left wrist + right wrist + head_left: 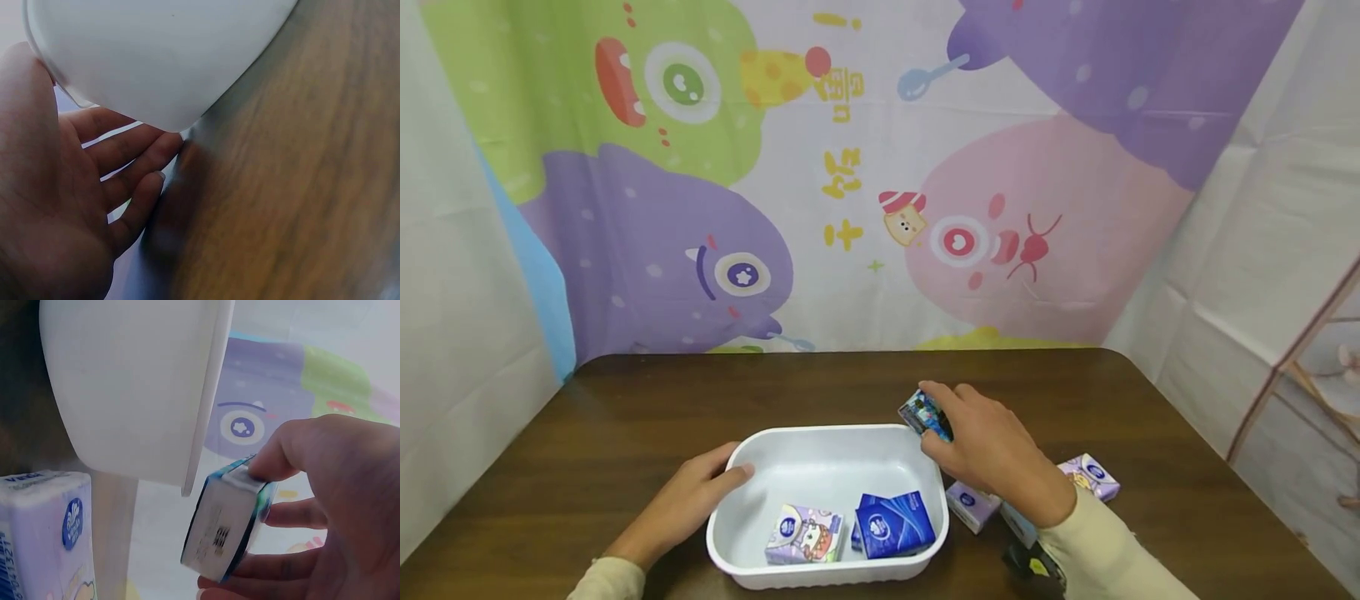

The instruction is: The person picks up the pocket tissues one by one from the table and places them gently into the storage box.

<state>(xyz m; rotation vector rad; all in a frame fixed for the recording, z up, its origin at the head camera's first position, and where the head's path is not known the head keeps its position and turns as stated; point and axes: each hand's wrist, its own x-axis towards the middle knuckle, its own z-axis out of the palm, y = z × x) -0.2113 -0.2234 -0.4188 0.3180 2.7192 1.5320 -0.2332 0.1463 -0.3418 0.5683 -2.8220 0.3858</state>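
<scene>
Taking the white tub [835, 454] as the clock, the left hand [692, 496] held its rim at ten, thumb hooked over the edge and fingers loosely bent along the outer wall. At one to two, just beside the corner, the right hand [988, 437] pinched the blue-green pack [923, 414] by its sides between thumb and fingers, spread only as far as its thickness; whether it touched the rim I could not tell. Inside lay a purple pack [805, 533] at seven and two overlapping blue packs [898, 525] at four. At three, outside on the table [820, 383], were two more purple packs [973, 506], partly hidden by the right arm. The held pack looked like wrapped tissues: probably light, soft, hardly fragile, its film a little slippery. A gentle pinch across the sides should have suited it; squeezing hard would likely have crumpled it. The tub seemed stiff, light plastic, apt to slide, so the rim was a sensible hold.
</scene>
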